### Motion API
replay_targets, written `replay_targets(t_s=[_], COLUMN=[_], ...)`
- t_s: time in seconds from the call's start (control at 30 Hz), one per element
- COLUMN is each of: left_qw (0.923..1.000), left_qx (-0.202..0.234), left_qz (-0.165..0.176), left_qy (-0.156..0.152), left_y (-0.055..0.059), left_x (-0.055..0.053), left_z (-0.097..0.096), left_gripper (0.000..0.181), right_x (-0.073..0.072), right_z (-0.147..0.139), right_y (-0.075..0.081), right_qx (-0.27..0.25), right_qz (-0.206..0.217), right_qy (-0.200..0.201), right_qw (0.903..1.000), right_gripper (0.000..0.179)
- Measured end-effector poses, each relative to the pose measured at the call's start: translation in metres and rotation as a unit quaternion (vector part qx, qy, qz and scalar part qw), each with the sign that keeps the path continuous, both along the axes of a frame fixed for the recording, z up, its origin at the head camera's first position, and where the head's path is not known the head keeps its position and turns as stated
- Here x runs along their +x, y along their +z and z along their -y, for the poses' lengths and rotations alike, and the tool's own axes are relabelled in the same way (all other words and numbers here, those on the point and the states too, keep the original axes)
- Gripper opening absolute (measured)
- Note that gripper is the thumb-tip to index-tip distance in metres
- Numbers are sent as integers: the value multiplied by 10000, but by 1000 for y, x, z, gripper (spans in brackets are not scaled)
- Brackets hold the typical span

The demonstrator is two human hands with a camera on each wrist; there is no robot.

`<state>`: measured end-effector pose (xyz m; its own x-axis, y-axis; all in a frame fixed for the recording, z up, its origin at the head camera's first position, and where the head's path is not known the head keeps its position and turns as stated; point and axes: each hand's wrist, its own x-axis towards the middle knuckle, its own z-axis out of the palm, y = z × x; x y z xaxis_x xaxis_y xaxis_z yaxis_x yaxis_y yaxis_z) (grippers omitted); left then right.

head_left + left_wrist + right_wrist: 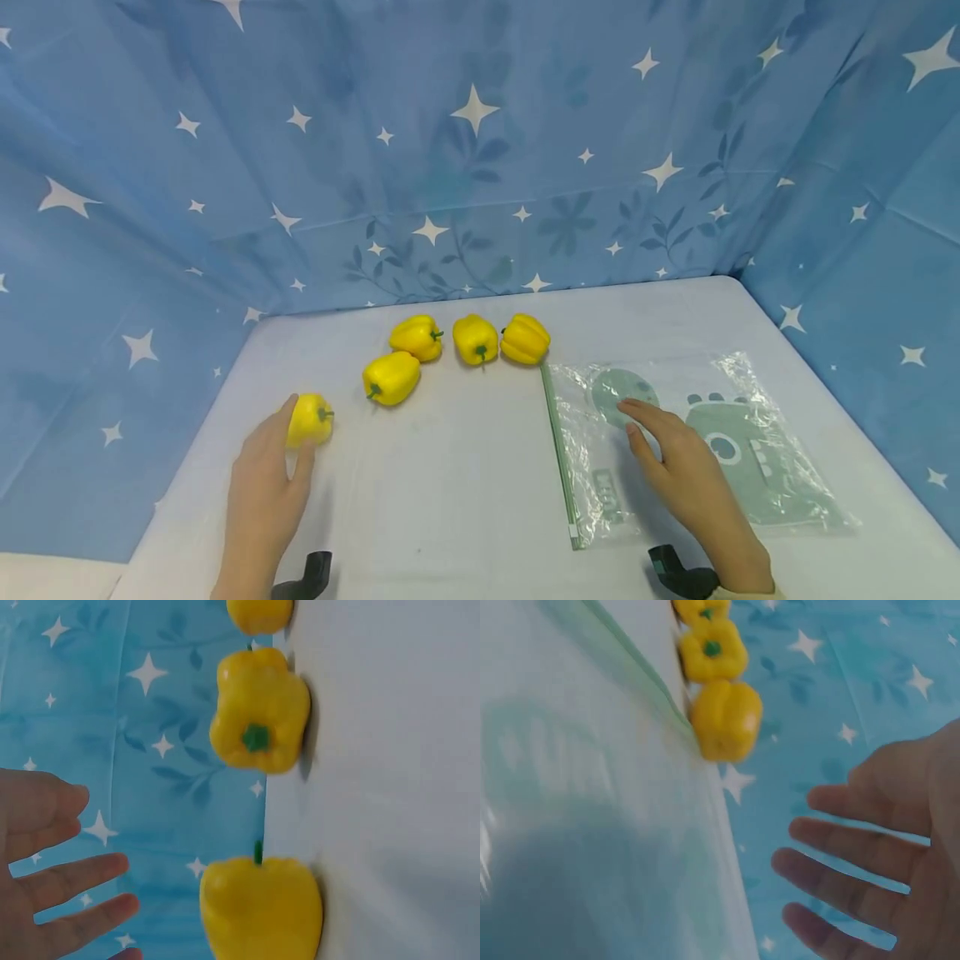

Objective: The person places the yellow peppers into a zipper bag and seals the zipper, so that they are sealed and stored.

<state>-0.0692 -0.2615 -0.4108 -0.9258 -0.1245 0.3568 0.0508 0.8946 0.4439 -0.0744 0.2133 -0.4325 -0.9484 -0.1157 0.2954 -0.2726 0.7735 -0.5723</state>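
My left hand (262, 483) hovers at the left of the table, its fingers spread and holding nothing. Just beyond its thumb and fingers lies a yellow bell pepper (311, 420), partly covered by the hand in the head view. In the left wrist view the nearest bell pepper (261, 911) stands apart from the fingers (79, 881). On the right, my right hand (686, 475) is held over a clear zip bag (600, 450) with a green printed pattern and a green zip edge. Its fingers (840, 877) are extended, with nothing in them.
Several more yellow bell peppers lie toward the back: one in front (392, 378), one behind it (416, 337), then one in the middle (476, 339) and one (526, 339) by the bag's corner. Blue starry curtains (472, 167) enclose the white table (450, 500).
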Motion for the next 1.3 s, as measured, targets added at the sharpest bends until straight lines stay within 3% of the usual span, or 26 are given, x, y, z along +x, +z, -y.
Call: replay_targets(t_s=[0.13, 0.23, 0.33, 0.47, 0.67, 0.87, 1.03, 1.3], left_qw=[9984, 9927, 9854, 9793, 9677, 9548, 9393, 9095], left_qx=[524, 1135, 1662, 2014, 2509, 2834, 3217, 4051], left_qz=[222, 399, 362, 199, -204, -893, -1175, -895], left_qy=[-40, -17, 5, -40, -87, 113, 199, -251], left_y=[1, 0, -4, -12, -35, -67, -83, -93], left_x=[-9, -17, -24, -32, -51, -71, -78, -78], left_z=[-19, -35, -48, -60, -76, -90, -92, -86], left_gripper=[60, 60, 60, 60, 66, 84, 91, 90], right_x=[-5, -9, -13, -18, -22, -24, -25, -23], right_z=[17, 31, 46, 64, 81, 83, 80, 75], right_y=[-4, -4, -4, -8, -18, -31, -37, -46], right_qx=[125, 243, 344, 405, 462, 336, 304, 168], right_qz=[70, 221, 339, 338, 510, 692, 823, 720], right_qy=[-95, -225, -311, -365, -590, -928, -895, -709], right_qw=[9999, 9992, 9984, 9979, 9959, 9927, 9921, 9947], right_gripper=[33, 32, 33, 38, 56, 75, 83, 76])
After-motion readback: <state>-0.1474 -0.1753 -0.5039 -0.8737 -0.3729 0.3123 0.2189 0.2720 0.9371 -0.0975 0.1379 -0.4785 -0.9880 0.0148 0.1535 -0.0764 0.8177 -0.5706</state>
